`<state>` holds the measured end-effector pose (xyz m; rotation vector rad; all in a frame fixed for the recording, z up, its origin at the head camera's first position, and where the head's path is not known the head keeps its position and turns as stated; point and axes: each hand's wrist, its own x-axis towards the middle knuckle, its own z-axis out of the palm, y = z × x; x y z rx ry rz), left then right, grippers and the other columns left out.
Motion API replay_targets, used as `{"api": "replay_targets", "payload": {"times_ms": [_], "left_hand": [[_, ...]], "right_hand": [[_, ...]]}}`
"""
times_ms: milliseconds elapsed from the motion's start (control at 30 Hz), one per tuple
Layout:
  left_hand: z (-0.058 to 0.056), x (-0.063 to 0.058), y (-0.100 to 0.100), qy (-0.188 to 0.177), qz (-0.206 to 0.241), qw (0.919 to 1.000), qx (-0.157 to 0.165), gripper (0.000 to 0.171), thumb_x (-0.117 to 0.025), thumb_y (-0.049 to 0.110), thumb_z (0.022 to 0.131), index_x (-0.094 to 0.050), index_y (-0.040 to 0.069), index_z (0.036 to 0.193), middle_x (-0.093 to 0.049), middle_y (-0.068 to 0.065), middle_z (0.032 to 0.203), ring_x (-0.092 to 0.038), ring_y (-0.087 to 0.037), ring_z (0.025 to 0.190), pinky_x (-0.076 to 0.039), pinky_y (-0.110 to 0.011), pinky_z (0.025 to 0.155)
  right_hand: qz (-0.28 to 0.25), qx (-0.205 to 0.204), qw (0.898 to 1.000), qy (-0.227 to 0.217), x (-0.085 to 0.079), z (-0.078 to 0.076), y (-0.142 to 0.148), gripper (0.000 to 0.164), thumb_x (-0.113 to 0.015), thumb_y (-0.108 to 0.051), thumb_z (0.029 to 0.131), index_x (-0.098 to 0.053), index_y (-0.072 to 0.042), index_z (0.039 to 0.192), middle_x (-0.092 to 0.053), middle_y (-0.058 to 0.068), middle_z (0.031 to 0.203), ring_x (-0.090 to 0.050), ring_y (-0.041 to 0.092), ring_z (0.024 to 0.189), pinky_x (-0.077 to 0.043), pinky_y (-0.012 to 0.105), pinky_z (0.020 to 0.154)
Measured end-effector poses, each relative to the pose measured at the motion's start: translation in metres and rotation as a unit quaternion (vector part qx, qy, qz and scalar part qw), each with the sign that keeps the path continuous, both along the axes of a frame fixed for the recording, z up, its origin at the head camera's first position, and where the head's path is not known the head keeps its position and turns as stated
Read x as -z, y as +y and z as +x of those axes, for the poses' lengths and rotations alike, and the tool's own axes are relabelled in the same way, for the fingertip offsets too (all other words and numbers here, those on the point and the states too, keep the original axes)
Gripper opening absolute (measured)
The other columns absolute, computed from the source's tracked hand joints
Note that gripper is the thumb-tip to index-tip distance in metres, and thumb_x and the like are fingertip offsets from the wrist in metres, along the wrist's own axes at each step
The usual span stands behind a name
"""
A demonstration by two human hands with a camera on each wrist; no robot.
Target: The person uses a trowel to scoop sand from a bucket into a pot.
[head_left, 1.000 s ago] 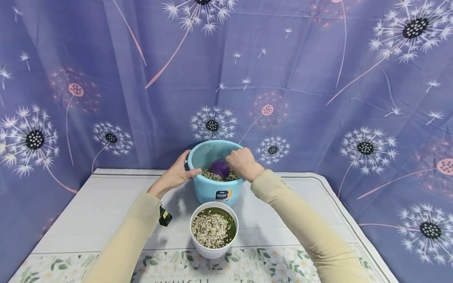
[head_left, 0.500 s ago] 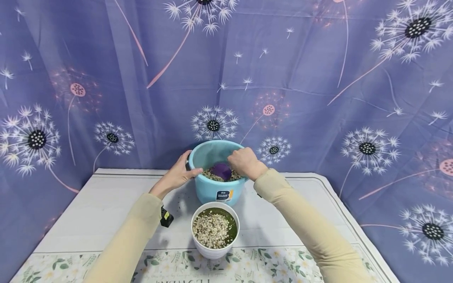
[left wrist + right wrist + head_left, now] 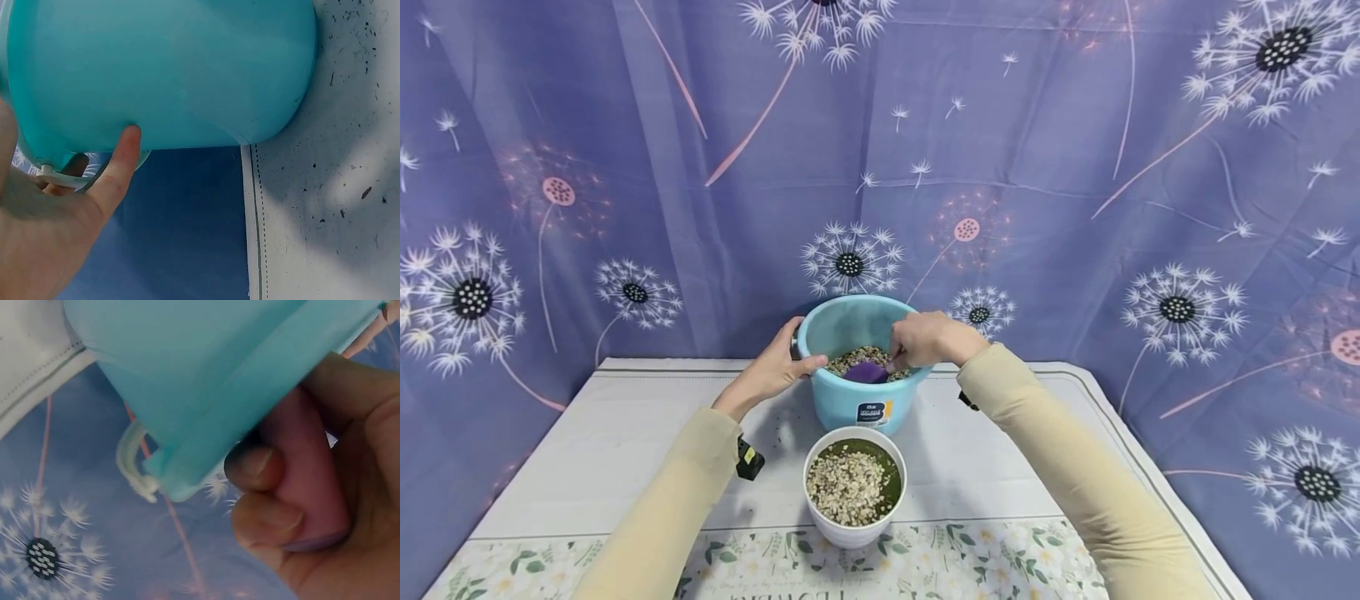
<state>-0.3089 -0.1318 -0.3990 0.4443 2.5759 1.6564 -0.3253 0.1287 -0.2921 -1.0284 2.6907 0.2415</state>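
A teal bucket of pale pebbles stands at the back of the table, tipped a little toward me. My left hand grips its left rim, thumb along the outer wall. My right hand reaches over the right rim and grips the handle of a purple scoop, whose bowl lies low in the pebbles. In front of the bucket stands a white pot with green lining, partly filled with pebbles.
A white mat with a floral front edge covers the table, with dark specks scattered near the bucket. A small black and yellow object shows under my left forearm. A blue dandelion curtain hangs close behind.
The scoop's bowl has sunk lower and flatter into the pebbles. My right hand has shifted right onto the bucket's rim. The left hand has stayed put.
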Motion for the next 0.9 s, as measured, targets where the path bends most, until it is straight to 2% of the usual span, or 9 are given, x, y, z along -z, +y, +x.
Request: {"api": "replay_targets", "payload": {"times_ms": [167,333,467,567,767,900], "left_hand": [[0.000,0.001,-0.001,-0.002,0.003,1.0000,0.000,0.091,-0.072,0.035,0.089,-0.015,0.009,0.154,-0.015,-0.022,0.155,-0.028,-0.041,0.137,-0.051,-0.047,0.093],[-0.001,0.001,-0.001,-0.003,0.006,1.0000,0.003,0.090,-0.072,0.034,0.089,-0.015,0.008,0.154,-0.015,-0.023,0.155,-0.028,-0.041,0.136,-0.052,-0.047,0.092],[-0.002,0.001,0.000,-0.004,0.007,1.0000,0.004,0.090,-0.072,0.034,0.089,-0.015,0.009,0.154,-0.016,-0.021,0.155,-0.026,-0.039,0.137,-0.050,-0.048,0.095],[-0.002,0.001,0.000,-0.008,0.010,0.9999,0.005,0.090,-0.072,0.034,0.089,-0.014,0.010,0.154,-0.015,-0.021,0.156,-0.027,-0.039,0.137,-0.050,-0.048,0.094],[-0.002,0.003,-0.002,-0.014,0.013,0.9998,0.005,0.091,-0.071,0.032,0.090,-0.012,0.009,0.155,-0.012,-0.023,0.155,-0.029,-0.042,0.135,-0.052,-0.047,0.092],[-0.002,0.002,-0.002,-0.010,0.017,0.9998,0.010,0.091,-0.072,0.034,0.089,-0.013,0.011,0.155,-0.012,-0.022,0.156,-0.029,-0.041,0.135,-0.052,-0.048,0.093]], "right_hand": [[-0.041,-0.006,0.997,-0.070,-0.001,-0.008,0.007,0.021,-0.067,-0.037,0.093,-0.079,-0.020,0.091,-0.068,-0.008,0.076,-0.060,0.013,0.074,-0.052,0.031,0.073],[-0.073,0.015,0.989,-0.126,-0.004,-0.013,0.012,0.023,-0.066,-0.035,0.094,-0.078,-0.015,0.094,-0.070,-0.005,0.079,-0.066,0.019,0.079,-0.054,0.028,0.072],[-0.092,0.047,0.984,-0.148,-0.006,-0.015,0.016,0.027,-0.066,-0.036,0.093,-0.077,-0.012,0.101,-0.070,-0.005,0.079,-0.065,0.018,0.077,-0.054,0.028,0.072],[-0.112,0.060,0.979,-0.160,-0.005,-0.017,0.019,0.026,-0.067,-0.035,0.093,-0.077,-0.012,0.101,-0.069,-0.003,0.078,-0.063,0.017,0.073,-0.054,0.029,0.072],[-0.151,0.062,0.968,-0.190,-0.004,-0.021,0.026,0.024,-0.066,-0.036,0.094,-0.078,-0.015,0.096,-0.066,0.000,0.073,-0.057,0.016,0.069,-0.051,0.032,0.071],[-0.181,0.079,0.958,-0.207,-0.007,-0.022,0.032,0.022,-0.066,-0.033,0.094,-0.077,-0.015,0.101,-0.064,0.001,0.071,-0.050,0.012,0.059,-0.046,0.026,0.058]]}}
